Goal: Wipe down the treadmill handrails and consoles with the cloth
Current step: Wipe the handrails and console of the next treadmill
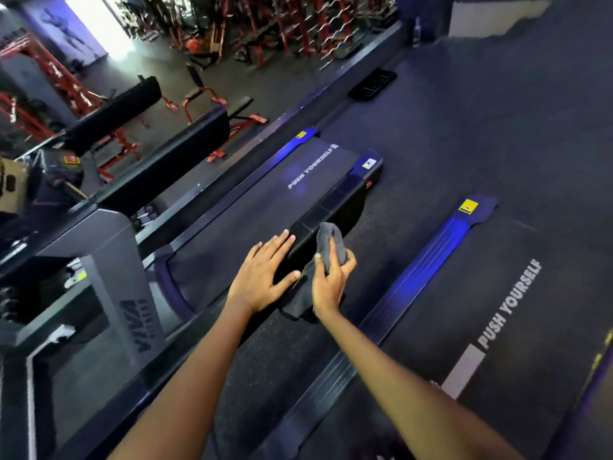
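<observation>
Now left hand (262, 273) flat on black handrail (326, 214), fingers straight, right hand (331, 277) fingers gripping grey cloth (328, 242)

- The left hand (265, 273) lies flat, fingers straight, on a black handrail (326, 215) that runs toward one o'clock.
- At its three o'clock, the right hand (331, 277) grips a grey cloth (328, 242) bunched against the rail.
- A treadmill belt (265, 207) printed "PUSH YOURSELF" lies at eleven o'clock of the hands.
- A second belt (517, 327) lies at four o'clock.
- Red weight racks (265, 24) stand at twelve o'clock.
</observation>
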`<action>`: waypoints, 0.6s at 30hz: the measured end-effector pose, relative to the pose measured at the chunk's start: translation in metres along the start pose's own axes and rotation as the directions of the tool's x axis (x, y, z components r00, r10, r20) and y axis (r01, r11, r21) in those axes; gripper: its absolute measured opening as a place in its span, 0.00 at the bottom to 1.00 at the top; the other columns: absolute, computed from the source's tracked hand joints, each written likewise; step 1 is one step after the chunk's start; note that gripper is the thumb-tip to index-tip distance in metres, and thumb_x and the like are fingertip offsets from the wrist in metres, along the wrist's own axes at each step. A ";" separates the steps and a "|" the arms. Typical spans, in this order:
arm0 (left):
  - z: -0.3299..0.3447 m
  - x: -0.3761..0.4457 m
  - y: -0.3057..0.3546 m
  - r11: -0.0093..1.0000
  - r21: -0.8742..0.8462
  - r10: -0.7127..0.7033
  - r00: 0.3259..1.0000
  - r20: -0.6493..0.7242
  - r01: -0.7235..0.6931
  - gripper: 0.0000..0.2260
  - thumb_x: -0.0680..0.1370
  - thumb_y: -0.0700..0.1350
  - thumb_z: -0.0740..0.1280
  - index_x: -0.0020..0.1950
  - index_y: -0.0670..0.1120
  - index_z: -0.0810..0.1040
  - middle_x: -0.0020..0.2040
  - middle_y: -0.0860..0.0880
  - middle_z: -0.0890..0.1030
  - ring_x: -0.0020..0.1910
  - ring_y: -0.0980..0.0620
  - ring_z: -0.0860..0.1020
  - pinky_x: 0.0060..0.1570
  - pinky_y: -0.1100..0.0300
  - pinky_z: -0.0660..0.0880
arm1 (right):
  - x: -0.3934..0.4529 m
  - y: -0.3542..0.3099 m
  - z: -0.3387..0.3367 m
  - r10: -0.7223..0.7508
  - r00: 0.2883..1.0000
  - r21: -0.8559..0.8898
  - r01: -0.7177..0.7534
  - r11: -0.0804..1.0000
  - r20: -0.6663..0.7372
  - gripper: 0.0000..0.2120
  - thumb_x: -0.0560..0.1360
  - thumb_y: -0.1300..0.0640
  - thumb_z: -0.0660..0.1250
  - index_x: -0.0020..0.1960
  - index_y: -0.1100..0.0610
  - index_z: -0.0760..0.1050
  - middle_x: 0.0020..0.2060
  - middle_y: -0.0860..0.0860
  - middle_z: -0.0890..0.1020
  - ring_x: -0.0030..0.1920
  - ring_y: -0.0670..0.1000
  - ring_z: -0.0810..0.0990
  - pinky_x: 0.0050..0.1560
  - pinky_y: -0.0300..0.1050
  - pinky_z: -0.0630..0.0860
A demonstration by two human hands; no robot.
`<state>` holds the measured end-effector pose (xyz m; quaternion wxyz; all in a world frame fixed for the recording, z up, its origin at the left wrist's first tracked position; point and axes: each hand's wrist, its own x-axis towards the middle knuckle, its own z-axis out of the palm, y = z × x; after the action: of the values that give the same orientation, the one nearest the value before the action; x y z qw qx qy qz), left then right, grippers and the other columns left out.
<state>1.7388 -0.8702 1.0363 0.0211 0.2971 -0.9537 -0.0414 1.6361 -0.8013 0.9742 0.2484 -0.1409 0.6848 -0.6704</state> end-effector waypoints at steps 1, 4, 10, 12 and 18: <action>0.000 0.001 0.001 1.000 -0.003 -0.004 1.000 -0.003 0.004 0.37 0.75 0.70 0.41 0.77 0.50 0.54 0.77 0.53 0.54 0.76 0.53 0.55 0.74 0.54 0.49 | -0.002 0.003 0.004 0.007 1.000 -0.040 -0.007 0.999 0.014 0.19 0.77 0.56 0.65 0.65 0.64 0.72 0.67 0.59 0.63 0.61 0.58 0.72 0.61 0.45 0.68; -0.001 0.001 0.002 1.000 0.006 -0.009 1.000 0.000 0.009 0.36 0.75 0.70 0.43 0.77 0.50 0.54 0.77 0.53 0.53 0.75 0.53 0.56 0.73 0.53 0.51 | 0.000 0.008 0.012 0.034 0.999 -0.231 -0.027 0.973 0.027 0.23 0.79 0.48 0.60 0.69 0.59 0.70 0.72 0.57 0.60 0.68 0.58 0.66 0.67 0.55 0.63; 0.003 0.001 -0.002 0.997 0.072 -0.009 0.999 0.039 0.006 0.36 0.76 0.69 0.43 0.78 0.49 0.51 0.78 0.52 0.51 0.76 0.52 0.53 0.73 0.54 0.50 | 0.028 0.002 0.017 0.048 0.995 -0.182 -0.063 0.981 -0.086 0.26 0.78 0.43 0.54 0.75 0.47 0.58 0.65 0.55 0.65 0.57 0.58 0.74 0.56 0.53 0.73; 0.004 0.001 -0.003 0.997 0.076 -0.011 0.999 0.045 0.008 0.35 0.76 0.68 0.45 0.78 0.50 0.51 0.78 0.52 0.50 0.76 0.52 0.52 0.73 0.53 0.51 | 0.040 -0.006 0.018 0.062 0.985 -0.199 -0.094 0.975 -0.161 0.25 0.79 0.44 0.55 0.75 0.46 0.57 0.60 0.56 0.67 0.50 0.59 0.77 0.50 0.54 0.75; 0.003 0.003 -0.002 0.999 0.039 -0.006 0.999 0.045 0.004 0.37 0.75 0.70 0.42 0.78 0.50 0.51 0.78 0.52 0.51 0.76 0.53 0.53 0.73 0.53 0.52 | 0.011 0.006 0.010 -0.176 0.981 -0.273 0.147 0.951 -0.082 0.27 0.78 0.42 0.50 0.69 0.56 0.68 0.60 0.58 0.71 0.48 0.60 0.79 0.43 0.50 0.74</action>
<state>1.7379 -0.8733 1.0334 -0.0064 0.2989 -0.9538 -0.0295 1.6324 -0.8151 0.9669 0.1351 -0.1928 0.7667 -0.5973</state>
